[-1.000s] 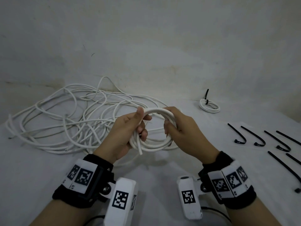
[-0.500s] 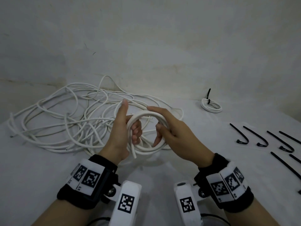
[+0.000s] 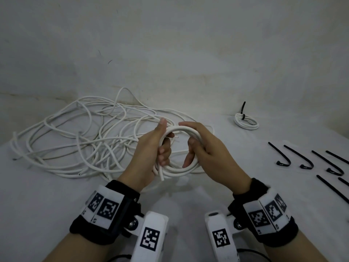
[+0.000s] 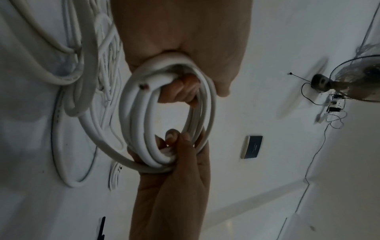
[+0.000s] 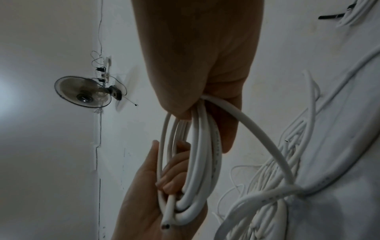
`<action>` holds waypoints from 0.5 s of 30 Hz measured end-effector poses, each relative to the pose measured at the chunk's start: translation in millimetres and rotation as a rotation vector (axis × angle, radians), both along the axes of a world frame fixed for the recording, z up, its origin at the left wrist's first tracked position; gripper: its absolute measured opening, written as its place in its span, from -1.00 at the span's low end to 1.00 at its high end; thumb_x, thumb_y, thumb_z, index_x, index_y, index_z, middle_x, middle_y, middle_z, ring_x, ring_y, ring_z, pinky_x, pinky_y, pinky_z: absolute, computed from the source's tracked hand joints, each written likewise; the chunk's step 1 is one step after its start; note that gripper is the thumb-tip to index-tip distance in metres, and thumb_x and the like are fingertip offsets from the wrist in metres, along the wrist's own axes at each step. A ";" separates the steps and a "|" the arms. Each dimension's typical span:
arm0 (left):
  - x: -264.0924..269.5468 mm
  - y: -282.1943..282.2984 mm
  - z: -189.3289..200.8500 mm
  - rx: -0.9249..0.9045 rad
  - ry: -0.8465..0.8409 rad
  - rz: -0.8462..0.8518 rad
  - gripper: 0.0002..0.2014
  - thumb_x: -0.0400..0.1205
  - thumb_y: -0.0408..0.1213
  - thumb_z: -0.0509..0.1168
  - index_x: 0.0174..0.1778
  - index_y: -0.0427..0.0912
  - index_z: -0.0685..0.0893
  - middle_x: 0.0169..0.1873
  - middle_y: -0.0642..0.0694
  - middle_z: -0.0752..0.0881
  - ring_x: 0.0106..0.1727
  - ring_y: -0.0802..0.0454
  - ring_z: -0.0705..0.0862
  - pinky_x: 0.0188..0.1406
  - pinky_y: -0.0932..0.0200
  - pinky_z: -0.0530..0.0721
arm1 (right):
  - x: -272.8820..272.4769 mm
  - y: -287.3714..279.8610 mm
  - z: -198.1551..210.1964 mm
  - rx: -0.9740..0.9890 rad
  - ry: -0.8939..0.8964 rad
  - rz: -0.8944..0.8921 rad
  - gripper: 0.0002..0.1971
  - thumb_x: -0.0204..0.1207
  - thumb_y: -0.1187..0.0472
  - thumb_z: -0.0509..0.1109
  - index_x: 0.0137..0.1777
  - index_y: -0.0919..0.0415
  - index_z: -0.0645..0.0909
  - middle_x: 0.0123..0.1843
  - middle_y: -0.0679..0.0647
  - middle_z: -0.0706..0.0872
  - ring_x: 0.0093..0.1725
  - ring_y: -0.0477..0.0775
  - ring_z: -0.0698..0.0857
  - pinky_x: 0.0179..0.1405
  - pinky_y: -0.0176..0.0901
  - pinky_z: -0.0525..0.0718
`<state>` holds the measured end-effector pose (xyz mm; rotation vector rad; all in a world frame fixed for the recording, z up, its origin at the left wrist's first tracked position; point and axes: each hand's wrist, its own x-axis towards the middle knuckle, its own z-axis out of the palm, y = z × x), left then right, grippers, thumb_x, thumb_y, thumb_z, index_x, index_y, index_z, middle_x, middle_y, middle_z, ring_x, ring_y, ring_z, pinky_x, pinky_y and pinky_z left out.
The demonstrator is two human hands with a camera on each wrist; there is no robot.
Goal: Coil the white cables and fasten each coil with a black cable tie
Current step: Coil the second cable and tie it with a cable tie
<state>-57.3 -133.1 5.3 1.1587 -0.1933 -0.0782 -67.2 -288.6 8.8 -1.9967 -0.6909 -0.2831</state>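
Observation:
A small coil of white cable (image 3: pixel 181 128) is held upright above the table between both hands. My left hand (image 3: pixel 164 146) grips its left side, fingers curled through the loop and thumb up; the cut cable end (image 3: pixel 161 178) sticks out below. My right hand (image 3: pixel 190 148) holds the right side, thumb inside the loop. In the left wrist view the coil (image 4: pixel 139 123) hangs between my left hand (image 4: pixel 179 87) and the right hand (image 4: pixel 170 162). In the right wrist view a strand (image 5: pixel 267 146) runs from the coil (image 5: pixel 205 162) to the loose pile.
A tangled pile of loose white cable (image 3: pixel 85 138) covers the table's left half. A finished coil with a black tie (image 3: pixel 245 122) lies at the back right. Several black cable ties (image 3: pixel 283 156) lie along the right side. A wall stands behind the table.
My right hand has slid round the coil's right side, its thumb now inside the loop. My left thumb has straightened over the top. The coil stays held between both hands.

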 end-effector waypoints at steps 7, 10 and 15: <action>-5.1 5.9 1.2 0.074 -0.129 -0.094 -0.77 0.53 -0.17 0.38 -0.38 -0.15 0.55 -0.66 0.05 0.26 -0.70 0.19 0.22 -0.72 0.36 0.30 | 3.6 -2.6 4.8 0.039 -0.023 0.000 -0.70 0.72 0.33 0.10 0.31 0.06 0.54 -0.32 -0.11 0.59 -0.40 -0.03 0.78 -0.41 -0.44 0.56; -5.3 5.8 0.8 0.108 -0.135 -0.101 -0.88 0.52 -0.24 0.33 -0.34 -0.12 0.66 -0.66 0.03 0.21 -0.73 0.21 0.16 -0.75 0.42 0.18 | 9.5 -11.5 7.5 -0.017 -0.095 -0.008 -0.76 0.70 0.10 0.18 0.26 -0.08 0.60 -0.06 0.04 0.59 -0.12 -0.12 0.72 -0.31 -0.39 0.63; -5.5 4.2 -0.2 0.146 -0.063 -0.154 -0.74 0.52 -0.21 0.26 -0.45 -0.13 0.37 -0.67 0.05 0.20 -0.75 0.23 0.12 -0.77 0.41 0.08 | 17.7 -20.0 11.0 -0.087 -0.208 -0.107 -0.77 0.64 0.07 0.21 0.15 -0.16 0.67 -0.24 -0.13 0.54 -0.24 -0.15 0.55 -0.24 -0.45 0.45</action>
